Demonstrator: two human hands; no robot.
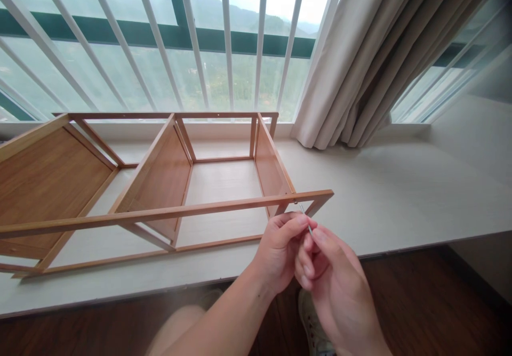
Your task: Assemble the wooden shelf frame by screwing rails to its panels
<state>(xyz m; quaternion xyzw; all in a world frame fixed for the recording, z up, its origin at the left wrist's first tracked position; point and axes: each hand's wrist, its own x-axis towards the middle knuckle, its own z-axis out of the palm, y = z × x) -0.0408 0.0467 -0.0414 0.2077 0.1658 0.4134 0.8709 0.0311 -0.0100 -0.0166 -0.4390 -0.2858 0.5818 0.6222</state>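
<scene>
A bamboo shelf frame (160,215) lies on its side on a pale window ledge (400,196). My left hand (278,252) and my right hand (334,281) meet just below the frame's right end. Both are closed in a pinch around a thin metal tool (306,218), perhaps a hex key, whose tip touches the underside of the front rail (296,200) near the corner. Its lower part is hidden between my fingers.
Beige curtains (372,63) hang at the right above the ledge. White bars (228,41) cross the window behind the frame. Dark wooden floor (420,302) lies below, with my knee (180,324) and a shoe (312,318) on it.
</scene>
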